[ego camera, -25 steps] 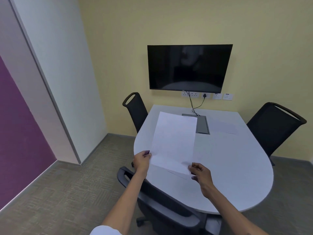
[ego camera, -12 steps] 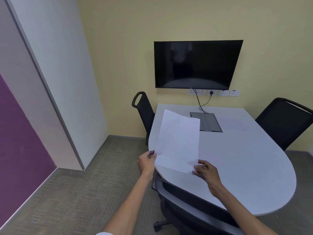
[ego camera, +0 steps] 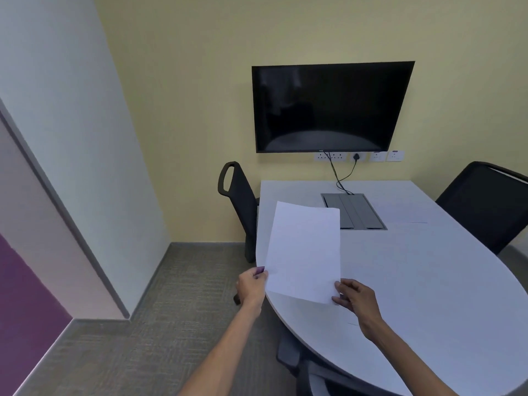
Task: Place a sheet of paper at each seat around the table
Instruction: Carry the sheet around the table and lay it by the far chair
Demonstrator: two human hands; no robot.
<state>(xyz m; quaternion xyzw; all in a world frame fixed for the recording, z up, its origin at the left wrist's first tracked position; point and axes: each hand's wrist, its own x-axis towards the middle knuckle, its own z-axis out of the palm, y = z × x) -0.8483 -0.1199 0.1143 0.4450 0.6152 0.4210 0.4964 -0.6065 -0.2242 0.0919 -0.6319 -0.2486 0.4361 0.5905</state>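
Observation:
I hold a blank white sheet of paper (ego camera: 304,251) above the left edge of the white table (ego camera: 423,281). My left hand (ego camera: 252,287) pinches its lower left corner and my right hand (ego camera: 355,297) grips its lower right corner. A second sheet (ego camera: 404,214) lies flat on the table in front of the black chair at the right (ego camera: 485,204). Another black chair (ego camera: 238,201) stands at the table's far left side. A third chair (ego camera: 311,370) is tucked under the near edge below my arms.
A dark TV (ego camera: 331,107) hangs on the yellow wall above wall sockets (ego camera: 358,156). A grey cable hatch (ego camera: 353,210) sits in the tabletop with a black cord running up to the sockets. Grey carpet (ego camera: 160,310) stretches left to a white wall.
The view has shifted left along the table, so the table and chairs now sit further right. Both hands kept hold of the sheet, now over the left edge.

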